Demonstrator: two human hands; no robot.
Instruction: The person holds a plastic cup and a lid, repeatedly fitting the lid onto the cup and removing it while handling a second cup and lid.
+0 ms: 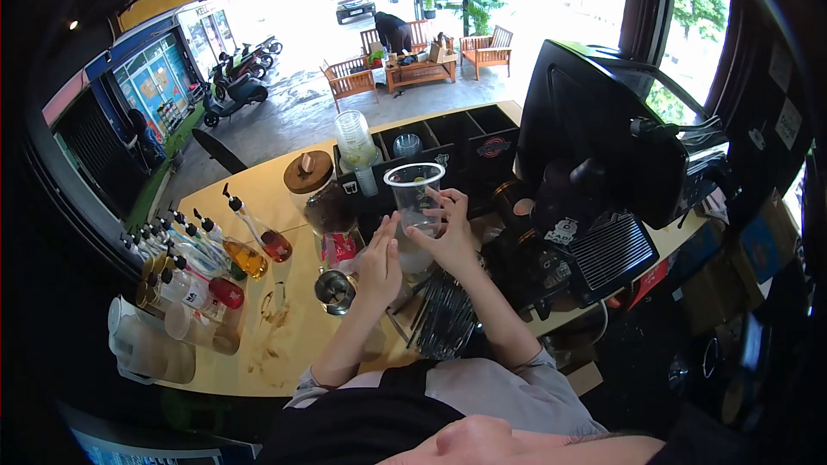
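A clear plastic cup (415, 195) with a white rim stands upright in my right hand (450, 237), whose fingers and thumb curl around its side. My left hand (379, 260) is beside the cup's lower part, fingers stretched out and palm turned toward it. Just left of that hand, a metal pitcher (335, 290) rests on the counter. Below my right hand lies a bundle of dark straws (445, 317). A stack of clear cups (354, 139) rises from the black organizer (461, 143) beyond my hands.
Pump bottles (245, 258) crowd the counter's left side, near a translucent jug (155, 340). A wood-lidded jar (314, 194) stands left of the organizer. On the right are a coffee grinder (564, 232) and a large black machine (594, 133). Farther off, a person (394, 33) bends by wooden furniture.
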